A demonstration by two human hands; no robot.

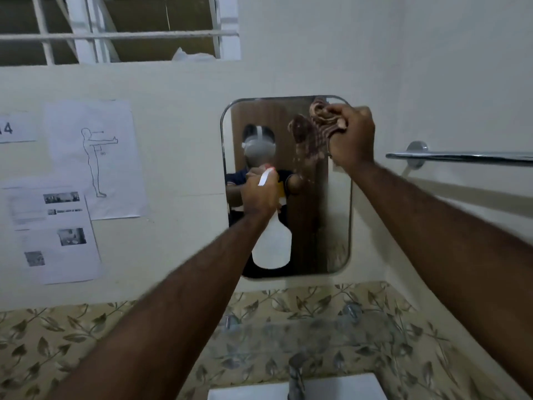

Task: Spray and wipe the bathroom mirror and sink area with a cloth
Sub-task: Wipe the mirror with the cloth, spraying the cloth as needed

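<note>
A rounded rectangular mirror (313,226) hangs on the cream wall ahead. My right hand (353,137) grips a crumpled brown patterned cloth (321,116) and presses it against the mirror's upper right corner. Droplets or foam speckle the glass just left of the cloth. My left hand (259,194) holds a white spray bottle (272,243) by its neck in front of the mirror's lower left part, nozzle toward the glass. The white sink (340,388) shows at the bottom edge, with a chrome tap (297,376) above it.
A chrome towel bar (461,156) juts from the wall right of the mirror. Printed papers (95,157) are stuck to the wall at left. A barred window (115,30) sits above. Leaf-patterned tiles (57,336) and a glass shelf (302,327) lie below the mirror.
</note>
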